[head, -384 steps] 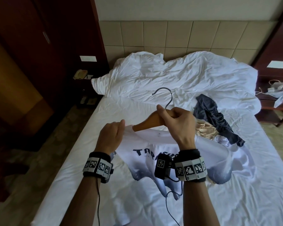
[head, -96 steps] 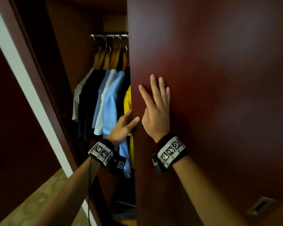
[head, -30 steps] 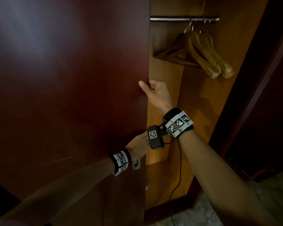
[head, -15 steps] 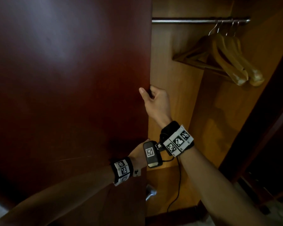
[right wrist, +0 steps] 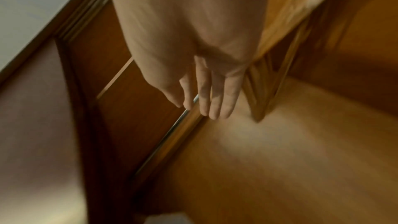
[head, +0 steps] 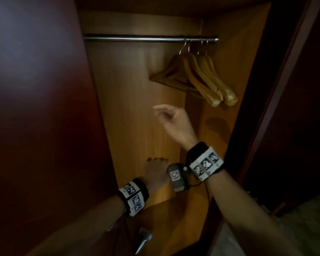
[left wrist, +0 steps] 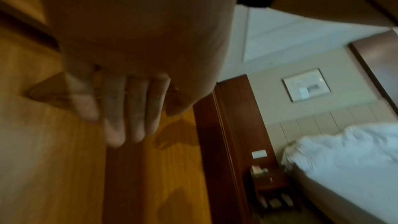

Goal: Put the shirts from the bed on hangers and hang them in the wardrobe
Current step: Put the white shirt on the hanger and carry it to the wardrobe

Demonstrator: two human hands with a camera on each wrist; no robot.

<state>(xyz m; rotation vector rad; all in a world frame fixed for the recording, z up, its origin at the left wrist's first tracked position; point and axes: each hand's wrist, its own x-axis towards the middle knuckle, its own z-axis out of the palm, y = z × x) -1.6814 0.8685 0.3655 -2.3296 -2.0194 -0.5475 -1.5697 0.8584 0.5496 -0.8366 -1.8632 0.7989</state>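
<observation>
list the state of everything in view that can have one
dark red sliding wardrobe door: slid left, this compartment open
metal hanging rail: bare on the left, hangers at its right end
wooden hangers: hooked on the rail, no shirts on them
left hand: empty, fingers relaxed
right hand: raised below the hangers, empty, fingers loose

We hold both arms out ahead of us, forearms bare, a marker-patterned band on each wrist. Our right hand (head: 175, 122) is raised higher, palm turned away, its fingers (right wrist: 215, 98) loosely extended and close together, the thumb apart to the left; it holds nothing. Our left hand (head: 156, 169) sits lower, just beside the right wrist, back toward us, its fingers (left wrist: 133, 108) side by side, bent at the knuckles, gripping nothing. A small camera unit hangs under the right wrist.
</observation>
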